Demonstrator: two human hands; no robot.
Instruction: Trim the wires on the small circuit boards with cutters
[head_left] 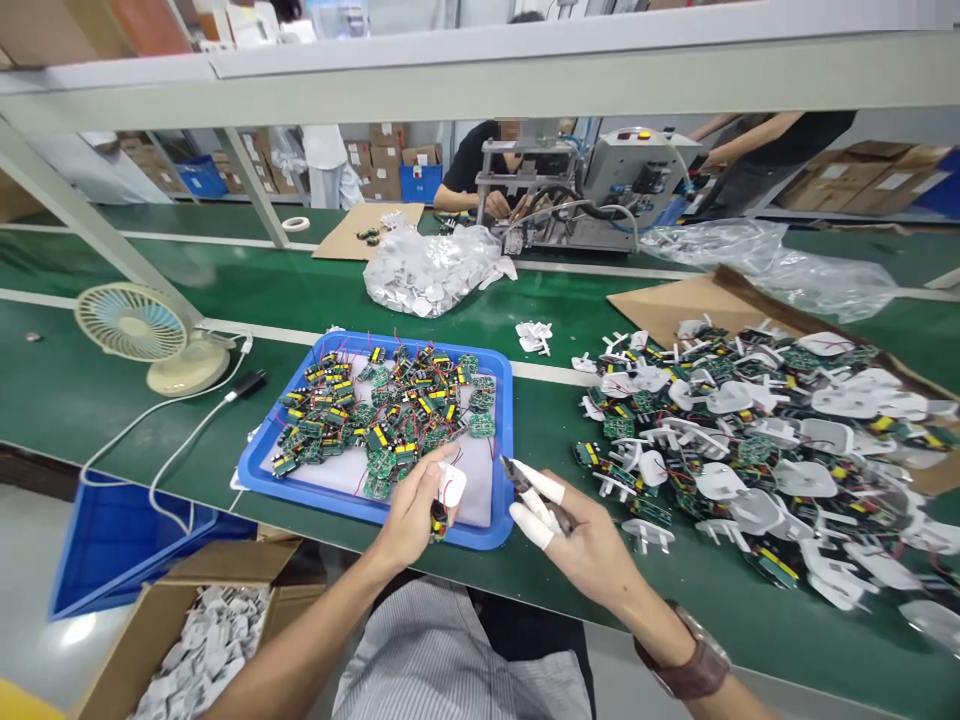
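My left hand (414, 515) is closed around a white plug shell with a small circuit board (448, 490) hanging from it by red wires, held over the near edge of the blue tray (259, 458). My right hand (577, 535), with white finger cots on two fingers, grips small cutting pliers (529, 490) whose tips point left toward the plug part. The tray holds several green circuit boards (382, 415) with red and black wires. A big heap of white plug shells joined to boards (757, 440) lies on the green belt to the right.
A small fan (142, 335) with a white cable stands at left. A cardboard box of white parts (202, 630) and a blue bin (112, 535) sit below the bench. A plastic bag of white parts (431, 270) lies beyond. Two people work at a machine (600, 195) opposite.
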